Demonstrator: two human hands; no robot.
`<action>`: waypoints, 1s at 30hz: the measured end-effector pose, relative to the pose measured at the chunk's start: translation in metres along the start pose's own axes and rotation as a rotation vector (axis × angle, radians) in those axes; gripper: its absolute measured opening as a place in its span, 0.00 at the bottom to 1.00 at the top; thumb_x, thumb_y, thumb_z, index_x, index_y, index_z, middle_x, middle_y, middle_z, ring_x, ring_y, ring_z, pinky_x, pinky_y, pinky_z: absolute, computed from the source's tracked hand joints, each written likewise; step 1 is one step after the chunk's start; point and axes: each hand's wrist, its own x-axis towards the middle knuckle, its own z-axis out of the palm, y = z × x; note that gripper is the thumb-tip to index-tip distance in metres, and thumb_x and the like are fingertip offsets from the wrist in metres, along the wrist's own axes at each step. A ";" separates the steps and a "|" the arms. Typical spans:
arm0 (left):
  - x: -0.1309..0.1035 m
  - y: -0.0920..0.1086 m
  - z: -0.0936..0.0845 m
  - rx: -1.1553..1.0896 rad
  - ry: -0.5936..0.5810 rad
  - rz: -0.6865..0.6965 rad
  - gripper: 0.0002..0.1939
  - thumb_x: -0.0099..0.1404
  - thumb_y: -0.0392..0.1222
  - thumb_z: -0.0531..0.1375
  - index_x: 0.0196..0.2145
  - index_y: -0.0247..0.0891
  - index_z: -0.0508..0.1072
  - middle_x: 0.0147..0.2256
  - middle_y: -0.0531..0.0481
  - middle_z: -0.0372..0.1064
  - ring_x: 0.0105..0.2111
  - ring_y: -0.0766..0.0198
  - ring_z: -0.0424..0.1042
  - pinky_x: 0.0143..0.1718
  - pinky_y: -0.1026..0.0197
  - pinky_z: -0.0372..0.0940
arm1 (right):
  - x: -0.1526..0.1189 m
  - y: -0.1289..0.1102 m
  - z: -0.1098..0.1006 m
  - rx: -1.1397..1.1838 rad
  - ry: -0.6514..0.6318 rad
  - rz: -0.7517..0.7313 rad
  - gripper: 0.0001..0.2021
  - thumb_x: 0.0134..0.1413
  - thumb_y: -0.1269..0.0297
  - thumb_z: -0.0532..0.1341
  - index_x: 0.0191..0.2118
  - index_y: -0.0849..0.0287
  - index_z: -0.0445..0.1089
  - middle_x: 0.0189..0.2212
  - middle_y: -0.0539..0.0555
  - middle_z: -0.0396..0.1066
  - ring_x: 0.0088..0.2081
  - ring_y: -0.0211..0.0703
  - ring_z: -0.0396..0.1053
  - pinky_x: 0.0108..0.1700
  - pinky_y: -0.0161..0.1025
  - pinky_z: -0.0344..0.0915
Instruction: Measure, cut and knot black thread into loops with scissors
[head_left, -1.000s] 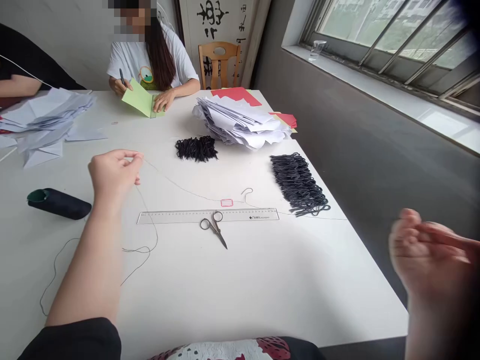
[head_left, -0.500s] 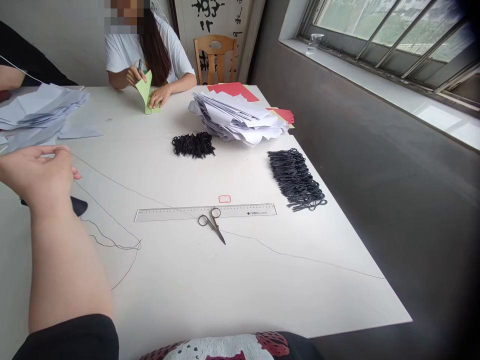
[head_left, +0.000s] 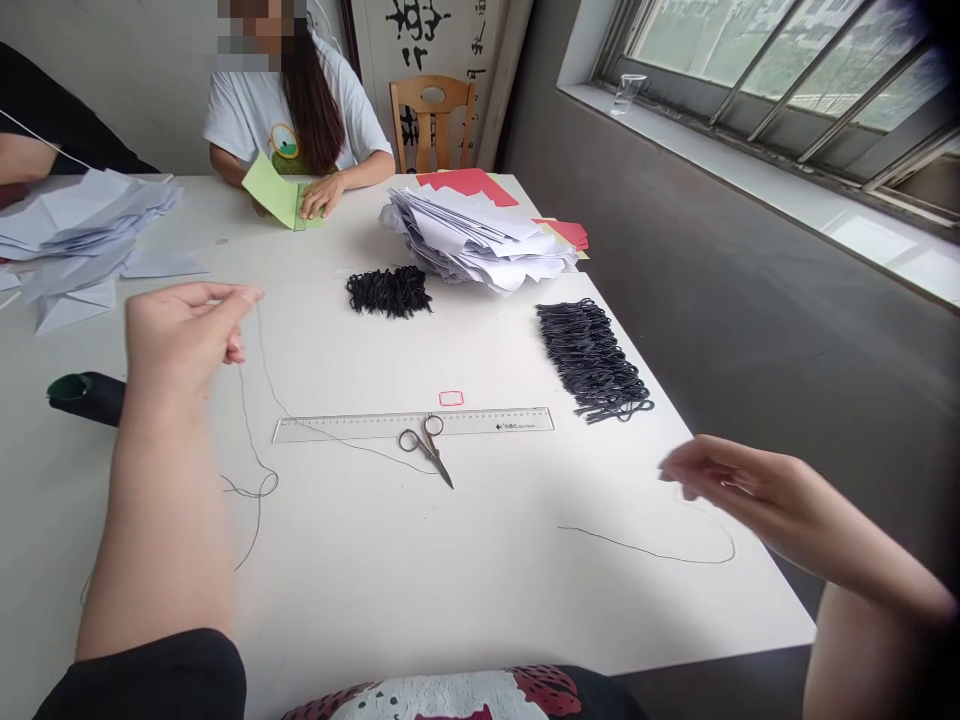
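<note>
My left hand (head_left: 180,330) is raised over the left of the table, thumb and fingertips pinched on a thin dark thread (head_left: 360,446). That thread hangs down and crosses the ruler to the scissors; a looped length lies below the hand. At the right edge, my right hand (head_left: 757,500) has its fingers closed together, slightly blurred, with another length of thread (head_left: 645,552) curving from it onto the table. Between the hands, silver scissors (head_left: 435,458) lie partly across a clear ruler (head_left: 352,424). Behind my left forearm is a dark tube (head_left: 97,397) with a green inside.
Two bundles of black looped cords, one smaller (head_left: 388,292) and one larger (head_left: 592,360), lie on the white table (head_left: 487,580). A stack of white paper (head_left: 480,235) stands behind them. Across the table a person (head_left: 322,110) handles green paper (head_left: 270,190). More paper (head_left: 82,215) lies left.
My left hand has moved right with the thread. My right hand has come into view at the right. The long thread across the table now shows as two separate lengths. The person opposite has lowered one hand.
</note>
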 end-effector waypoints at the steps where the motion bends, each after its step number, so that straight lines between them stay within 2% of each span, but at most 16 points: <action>1: -0.005 0.002 0.005 -0.017 -0.087 -0.013 0.10 0.53 0.37 0.64 0.35 0.30 0.78 0.14 0.59 0.58 0.14 0.74 0.54 0.15 0.70 0.54 | 0.008 -0.005 0.010 -0.151 -0.167 -0.046 0.13 0.45 0.47 0.67 0.29 0.50 0.77 0.27 0.62 0.72 0.26 0.49 0.68 0.28 0.48 0.61; 2: -0.009 0.002 0.010 -0.031 -0.179 -0.032 0.10 0.53 0.38 0.65 0.34 0.30 0.77 0.13 0.58 0.57 0.14 0.74 0.54 0.14 0.70 0.53 | 0.017 -0.011 0.021 -0.277 -0.250 -0.105 0.12 0.53 0.49 0.62 0.31 0.50 0.77 0.29 0.61 0.73 0.27 0.48 0.68 0.30 0.47 0.61; 3: -0.012 0.001 0.015 -0.050 -0.277 -0.056 0.10 0.54 0.39 0.65 0.33 0.31 0.77 0.13 0.58 0.57 0.14 0.74 0.54 0.14 0.70 0.53 | 0.026 -0.020 0.031 -0.369 -0.243 -0.194 0.14 0.56 0.52 0.59 0.27 0.52 0.76 0.30 0.61 0.73 0.28 0.47 0.68 0.31 0.46 0.61; 4: -0.016 -0.001 0.021 -0.073 -0.383 -0.080 0.10 0.54 0.41 0.65 0.33 0.32 0.77 0.12 0.58 0.56 0.13 0.74 0.53 0.13 0.70 0.51 | 0.035 -0.030 0.042 -0.429 -0.184 -0.276 0.13 0.57 0.56 0.58 0.27 0.54 0.75 0.35 0.61 0.73 0.29 0.47 0.68 0.31 0.45 0.61; 5: -0.019 -0.003 0.026 -0.100 -0.491 -0.102 0.10 0.55 0.42 0.65 0.33 0.33 0.77 0.12 0.58 0.55 0.13 0.74 0.52 0.13 0.70 0.50 | 0.043 -0.042 0.053 -0.461 -0.101 -0.324 0.10 0.57 0.59 0.58 0.32 0.54 0.75 0.43 0.61 0.72 0.29 0.45 0.69 0.31 0.44 0.61; 6: -0.023 -0.006 0.032 -0.124 -0.598 -0.126 0.11 0.56 0.44 0.65 0.33 0.33 0.77 0.12 0.58 0.54 0.12 0.74 0.51 0.12 0.70 0.49 | 0.051 -0.055 0.064 -0.457 -0.074 -0.369 0.09 0.56 0.63 0.57 0.37 0.54 0.75 0.48 0.60 0.70 0.29 0.43 0.69 0.31 0.43 0.61; 7: -0.026 -0.008 0.037 -0.144 -0.701 -0.144 0.11 0.56 0.45 0.64 0.33 0.34 0.77 0.11 0.59 0.53 0.12 0.74 0.50 0.12 0.70 0.47 | 0.058 -0.069 0.075 -0.407 -0.075 -0.415 0.10 0.56 0.65 0.57 0.40 0.54 0.74 0.47 0.60 0.70 0.29 0.42 0.69 0.30 0.42 0.61; 9: -0.035 -0.011 0.046 -0.165 -0.856 -0.168 0.12 0.58 0.47 0.64 0.34 0.35 0.77 0.11 0.59 0.52 0.11 0.75 0.48 0.11 0.70 0.44 | 0.068 -0.097 0.098 -0.211 -0.163 -0.478 0.10 0.57 0.63 0.57 0.42 0.56 0.74 0.41 0.58 0.71 0.31 0.41 0.69 0.33 0.40 0.63; 11: -0.042 -0.011 0.053 -0.173 -0.935 -0.168 0.12 0.59 0.48 0.63 0.35 0.36 0.76 0.11 0.59 0.52 0.11 0.75 0.46 0.11 0.70 0.43 | 0.074 -0.119 0.121 0.020 -0.286 -0.420 0.13 0.58 0.57 0.58 0.44 0.58 0.74 0.39 0.57 0.72 0.31 0.39 0.68 0.32 0.38 0.64; 14: -0.049 -0.009 0.057 -0.180 -0.978 -0.150 0.12 0.60 0.49 0.62 0.35 0.37 0.75 0.11 0.59 0.53 0.10 0.75 0.47 0.11 0.71 0.44 | 0.080 -0.136 0.154 0.317 -0.455 -0.251 0.20 0.52 0.52 0.64 0.46 0.60 0.73 0.32 0.55 0.73 0.30 0.38 0.66 0.30 0.37 0.63; 17: -0.052 -0.007 0.058 -0.166 -0.999 -0.128 0.12 0.60 0.49 0.62 0.33 0.36 0.74 0.11 0.60 0.53 0.10 0.75 0.48 0.11 0.70 0.45 | 0.085 -0.137 0.177 0.551 -0.564 -0.123 0.18 0.46 0.51 0.68 0.38 0.61 0.76 0.26 0.51 0.70 0.27 0.35 0.64 0.31 0.35 0.62; 20: -0.054 -0.006 0.059 -0.160 -1.024 -0.100 0.15 0.61 0.53 0.62 0.36 0.37 0.74 0.11 0.60 0.53 0.10 0.74 0.48 0.11 0.70 0.46 | 0.090 -0.132 0.187 0.746 -0.623 -0.018 0.16 0.40 0.52 0.71 0.30 0.61 0.76 0.24 0.50 0.68 0.24 0.31 0.61 0.29 0.35 0.60; 22: -0.055 -0.006 0.061 -0.176 -1.032 -0.092 0.20 0.63 0.58 0.59 0.42 0.38 0.73 0.11 0.61 0.53 0.09 0.74 0.48 0.11 0.70 0.46 | 0.090 -0.130 0.189 0.809 -0.625 0.011 0.15 0.39 0.53 0.72 0.28 0.60 0.76 0.24 0.50 0.69 0.24 0.31 0.61 0.30 0.35 0.60; 26: -0.059 -0.010 0.066 -0.213 -0.953 -0.073 0.29 0.66 0.65 0.49 0.51 0.39 0.68 0.14 0.58 0.59 0.09 0.72 0.51 0.11 0.69 0.50 | 0.081 -0.131 0.187 0.653 -0.568 -0.140 0.14 0.44 0.52 0.70 0.31 0.59 0.78 0.25 0.52 0.71 0.25 0.35 0.62 0.30 0.37 0.60; 30: -0.063 -0.014 0.070 -0.167 -0.890 -0.069 0.33 0.66 0.67 0.45 0.54 0.39 0.63 0.25 0.52 0.70 0.09 0.74 0.53 0.11 0.67 0.50 | 0.067 -0.132 0.190 0.447 -0.391 -0.310 0.13 0.49 0.51 0.67 0.31 0.56 0.79 0.29 0.54 0.71 0.26 0.37 0.61 0.30 0.40 0.60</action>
